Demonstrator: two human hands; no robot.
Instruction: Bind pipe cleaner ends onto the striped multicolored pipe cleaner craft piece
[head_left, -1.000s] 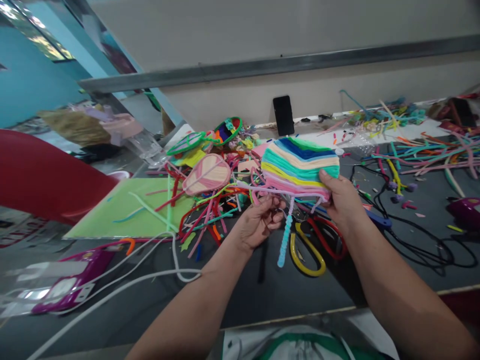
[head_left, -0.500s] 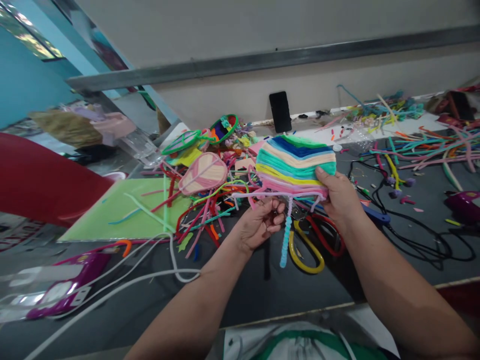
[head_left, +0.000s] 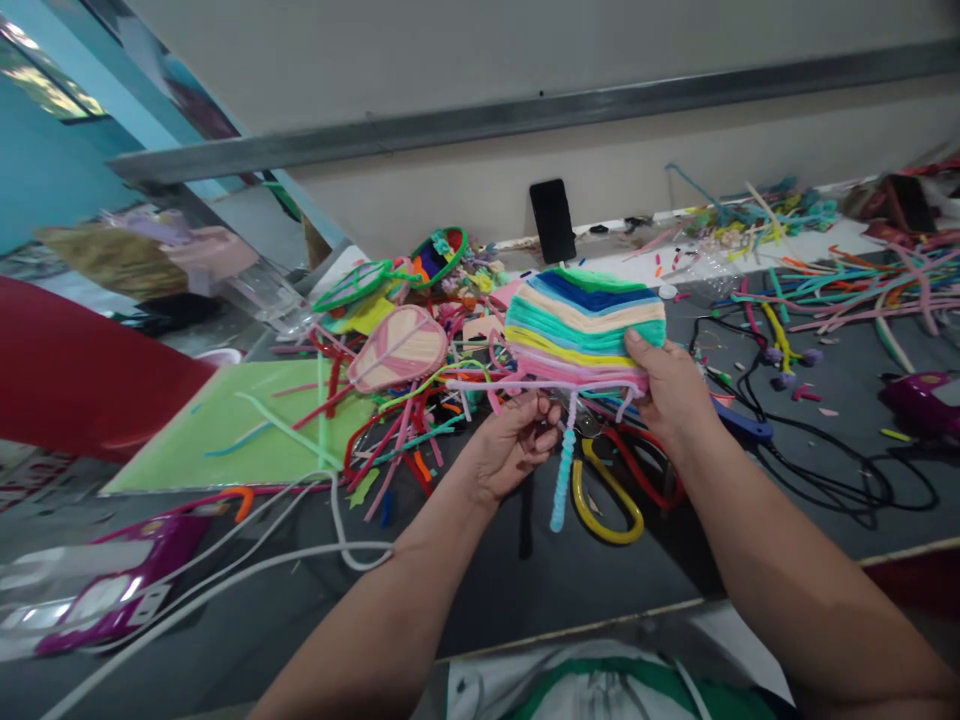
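Note:
A striped pipe-cleaner panel point(head_left: 581, 320) in green, blue, cream, teal, yellow and pink is held up over the table. My right hand point(head_left: 671, 390) grips its right edge, thumb on the front face. Along the bottom edge runs a lilac pipe cleaner point(head_left: 495, 385), its left end sticking out past the panel. From it hangs a coiled stem point(head_left: 562, 480), lilac above and light blue below. Just under the edge, my left hand point(head_left: 517, 440) has its fingers curled together; what they pinch is hidden. Scissors point(head_left: 607, 500) with yellow and red handles lie below the panel.
A pink leaf shape point(head_left: 401, 348) sits among loose pipe cleaners, left of the panel. A phone point(head_left: 553, 220) leans at the back wall. Purple glue guns point(head_left: 127, 580) and a white cable point(head_left: 225, 590) lie left; a black cable point(head_left: 817, 470) loops on the right.
The whole view has shifted slightly, so things appear a little further left. Both hands and the panel keep nearly the same pose.

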